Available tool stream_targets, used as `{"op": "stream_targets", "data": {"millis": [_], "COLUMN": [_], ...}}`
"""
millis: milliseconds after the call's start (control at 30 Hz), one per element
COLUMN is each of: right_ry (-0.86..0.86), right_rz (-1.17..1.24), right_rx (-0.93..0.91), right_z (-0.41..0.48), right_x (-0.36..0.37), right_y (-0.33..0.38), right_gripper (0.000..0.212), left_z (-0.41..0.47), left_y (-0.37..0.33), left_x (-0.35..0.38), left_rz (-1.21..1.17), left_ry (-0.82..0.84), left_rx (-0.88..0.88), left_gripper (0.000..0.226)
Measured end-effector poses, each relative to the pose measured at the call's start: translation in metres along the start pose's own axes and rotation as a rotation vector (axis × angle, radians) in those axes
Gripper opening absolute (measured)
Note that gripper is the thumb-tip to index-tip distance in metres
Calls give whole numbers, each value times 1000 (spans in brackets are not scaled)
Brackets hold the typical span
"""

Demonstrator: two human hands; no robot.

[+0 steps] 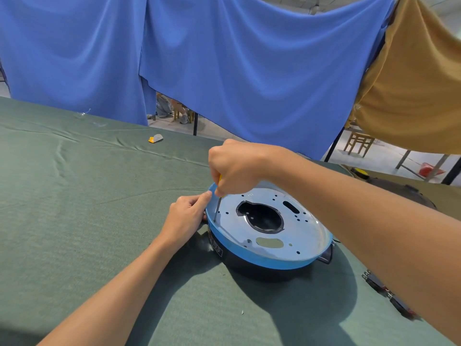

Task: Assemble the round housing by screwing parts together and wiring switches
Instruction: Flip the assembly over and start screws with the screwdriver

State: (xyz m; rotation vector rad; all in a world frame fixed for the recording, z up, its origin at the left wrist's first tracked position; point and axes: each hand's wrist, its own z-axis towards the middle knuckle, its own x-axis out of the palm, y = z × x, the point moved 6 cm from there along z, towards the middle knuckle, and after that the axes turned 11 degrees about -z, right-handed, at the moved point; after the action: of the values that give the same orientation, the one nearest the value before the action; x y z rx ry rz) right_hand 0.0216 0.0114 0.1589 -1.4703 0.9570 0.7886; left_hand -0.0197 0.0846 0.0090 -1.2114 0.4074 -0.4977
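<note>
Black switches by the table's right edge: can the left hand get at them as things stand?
Probably not directly. The left hand holds the round housing's left rim, and the housing plus the right forearm lie between it and the black switches.

One round housing is sitting on one counter, wearing one silver plate that is showing three large cutouts. Two hands are appearing, one left hand and one right hand, along with one screwdriver. Two black switches are lying at right, and one yellow-and-grey piece is lying far off.
</note>
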Motion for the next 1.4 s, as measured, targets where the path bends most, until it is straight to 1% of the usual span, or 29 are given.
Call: {"op": "stream_targets", "data": {"millis": [67,200,267,400,533,600,667,767,867,933,1067,1200,1300,1400], "right_ry": [18,70,76,98,157,73,-34,-51,-31,5,15,44,102,159], "right_rz": [72,255,316,306,228,106,35,23,48,136,198,202,329,323], "right_rx": [63,244,284,249,119,22,-73,-143,-121,-87,-48,31,148,164], "right_z": [4,5,3,2,-8,-13,-15,-12,-7,-6,-4,3,3,0], "right_x": [2,12,15,13,5,-1,-6,-10,-10,-4,0,3,10,13], "right_y": [-3,-15,-16,-11,-7,-2,4,5,-1,-3,1,-2,-11,-14], "right_gripper": [31,27,25,24,14,9,12,18,15,13,21,24,32,38], "left_z": [0,-1,-2,-3,-4,-3,-1,-1,0,1,0,3,4,4], "left_y": [0,-1,-3,-5,-6,-5,-4,-4,-2,-1,-1,6,9,6], "left_x": [-1,0,0,0,1,0,-1,-1,-1,-2,0,-2,-3,-2], "left_rz": [23,56,72,63,36,29,29,35,38,32,26,61,51,56], "left_ry": [-6,-18,-28,-32,-20,-28,-28,-28,-35,-34,-8,-21,-24,-26], "left_rx": [5,33,38,42,36,32,31,38,30,21,31,18,11,22], "left_gripper": [58,67,67,68,66,65,63,65,63,63,65,58,55,56]}}
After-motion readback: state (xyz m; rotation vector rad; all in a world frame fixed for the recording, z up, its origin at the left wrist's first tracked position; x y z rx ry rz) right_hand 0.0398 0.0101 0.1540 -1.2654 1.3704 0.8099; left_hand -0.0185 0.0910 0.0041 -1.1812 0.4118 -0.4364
